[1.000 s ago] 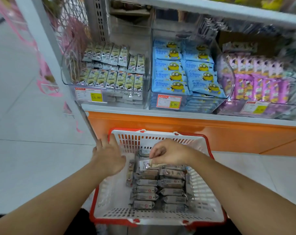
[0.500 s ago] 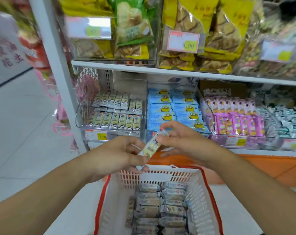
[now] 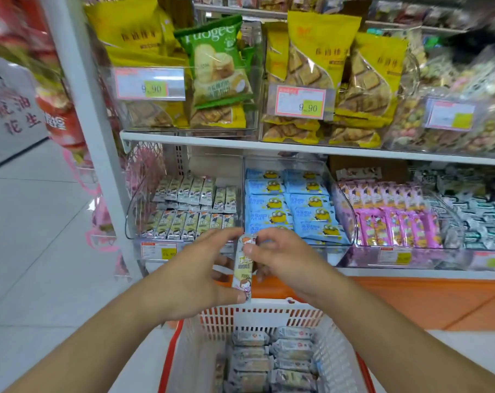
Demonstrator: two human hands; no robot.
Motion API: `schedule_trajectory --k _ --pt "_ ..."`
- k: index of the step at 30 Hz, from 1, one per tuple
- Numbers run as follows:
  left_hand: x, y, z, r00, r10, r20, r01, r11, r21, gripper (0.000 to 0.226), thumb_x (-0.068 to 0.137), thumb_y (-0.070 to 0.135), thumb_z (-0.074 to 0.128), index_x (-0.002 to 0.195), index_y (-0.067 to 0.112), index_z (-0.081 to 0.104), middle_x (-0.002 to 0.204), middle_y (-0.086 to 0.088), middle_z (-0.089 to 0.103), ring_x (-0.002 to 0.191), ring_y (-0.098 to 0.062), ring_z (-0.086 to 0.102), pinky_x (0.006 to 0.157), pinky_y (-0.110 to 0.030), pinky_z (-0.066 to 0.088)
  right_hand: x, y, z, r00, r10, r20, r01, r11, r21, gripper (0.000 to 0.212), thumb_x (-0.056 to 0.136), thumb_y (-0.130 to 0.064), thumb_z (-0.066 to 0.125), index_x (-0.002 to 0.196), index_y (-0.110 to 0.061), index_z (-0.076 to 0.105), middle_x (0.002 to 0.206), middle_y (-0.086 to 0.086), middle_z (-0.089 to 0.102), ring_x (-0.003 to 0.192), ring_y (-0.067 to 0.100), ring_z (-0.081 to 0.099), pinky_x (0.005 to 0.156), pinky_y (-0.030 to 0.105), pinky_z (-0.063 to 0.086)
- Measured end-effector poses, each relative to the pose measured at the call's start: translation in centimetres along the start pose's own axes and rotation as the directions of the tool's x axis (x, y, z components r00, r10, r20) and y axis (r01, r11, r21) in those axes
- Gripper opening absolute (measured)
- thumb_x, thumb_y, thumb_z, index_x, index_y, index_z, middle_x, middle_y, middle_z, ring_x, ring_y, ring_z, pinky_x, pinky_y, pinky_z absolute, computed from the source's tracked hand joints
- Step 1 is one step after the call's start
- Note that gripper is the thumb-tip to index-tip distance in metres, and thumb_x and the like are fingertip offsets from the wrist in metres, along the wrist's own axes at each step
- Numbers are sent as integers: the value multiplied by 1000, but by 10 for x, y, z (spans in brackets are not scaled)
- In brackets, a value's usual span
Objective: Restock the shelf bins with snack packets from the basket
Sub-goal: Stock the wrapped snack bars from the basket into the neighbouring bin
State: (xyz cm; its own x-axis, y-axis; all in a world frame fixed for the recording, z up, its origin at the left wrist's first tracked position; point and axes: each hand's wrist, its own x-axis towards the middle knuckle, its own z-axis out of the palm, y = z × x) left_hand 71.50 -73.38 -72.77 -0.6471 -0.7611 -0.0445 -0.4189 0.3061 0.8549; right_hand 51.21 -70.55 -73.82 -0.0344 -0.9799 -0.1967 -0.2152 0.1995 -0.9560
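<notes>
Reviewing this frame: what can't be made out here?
- Head view: basket near end, cut off by the bottom edge; packet count unknown.
- Snack packet print, partly covered by left hand and right hand.
- Top-right shelf goods, motion-blurred.
- Price tag small text, too small to read.

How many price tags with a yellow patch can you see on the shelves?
6: upper shelf left, middle and right; lower shelf left, middle, and far right, blurred. The hands may hide another.
</notes>
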Motion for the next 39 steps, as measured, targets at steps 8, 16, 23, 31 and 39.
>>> schedule_trajectory --k 8,16,23,31,39 --pt "15 -16 -17 988 62 -139 -28 971 238 94 65 39 96 146 42 47 134 31 35 103 -1 63 86 -21 58 16 -6 10 992 -65 -105 63 998 -27 15 106 -25 58 116 -20 69 110 -2 73 91 19 73 81 37 62" --pt "57 -37 -60 974 72 -215 38 882 470 97 69 58 88 151 30 46 143 20 32 122 -5 50 107 -26 43 51 -5 -16 962 -225 154 267 665 -697 58 112 -44 38 165 -41 17 169 -31 0 154 -8 -7 130 33 4" --pt "161 -46 -101 984 79 -157 48 738 673 100 67 70 82 149 21 50 148 -3 49 136 -25 47 114 -37 40 63 1 -26 959 -193 207 282 606 -743 57 111 -52 30 163 -51 6 163 -42 -8 147 -18 -19 130 33 -3" --pt "245 -65 -107 984 -179 23 84 567 819 95 82 76 63 156 22 37 159 -6 39 141 -27 42 116 -34 37 64 1 -34 960 -138 242 268 697 -665 55 111 -46 32 159 -59 7 153 -55 -12 142 -24 -22 124 25 -6" --pt "255 -75 -117 983 -183 19 84 535 841 90 83 68 67 157 35 29 162 1 35 145 -30 37 116 -46 39 63 1 -29 961 -129 246 266 682 -682 59 110 -50 35 158 -60 3 151 -57 -16 142 -24 -22 127 28 -5"
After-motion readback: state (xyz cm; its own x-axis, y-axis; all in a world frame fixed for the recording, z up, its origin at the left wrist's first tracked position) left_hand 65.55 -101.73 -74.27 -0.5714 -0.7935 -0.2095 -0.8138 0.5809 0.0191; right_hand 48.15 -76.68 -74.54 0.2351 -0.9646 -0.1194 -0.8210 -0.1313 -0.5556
